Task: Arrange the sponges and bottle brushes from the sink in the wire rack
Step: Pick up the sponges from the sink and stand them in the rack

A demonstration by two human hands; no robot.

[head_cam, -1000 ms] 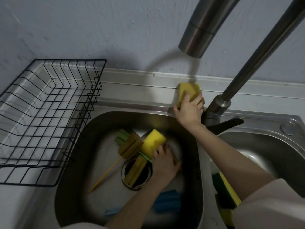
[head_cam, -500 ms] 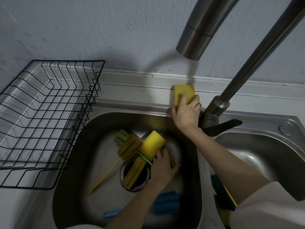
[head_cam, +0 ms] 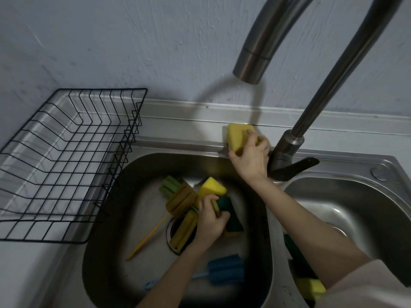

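Head view: sponge (head_cam: 238, 136) under right grip (head_cam: 250, 156).

Behind everything, a pale blue-grey plastered wall (head_cam: 133, 41), rough with brush marks. Along its foot, a steel ledge (head_cam: 189, 121) and a grey counter (head_cam: 26, 274) at lower left. Overhead, a brushed-steel tap (head_cam: 311, 112) with a curved spout and dark lever, casting an arched shadow on the wall. To the right, a second steel basin (head_cam: 355, 207). Dim, cool light throughout.

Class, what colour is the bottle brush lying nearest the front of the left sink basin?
Blue bottle brush; head view.
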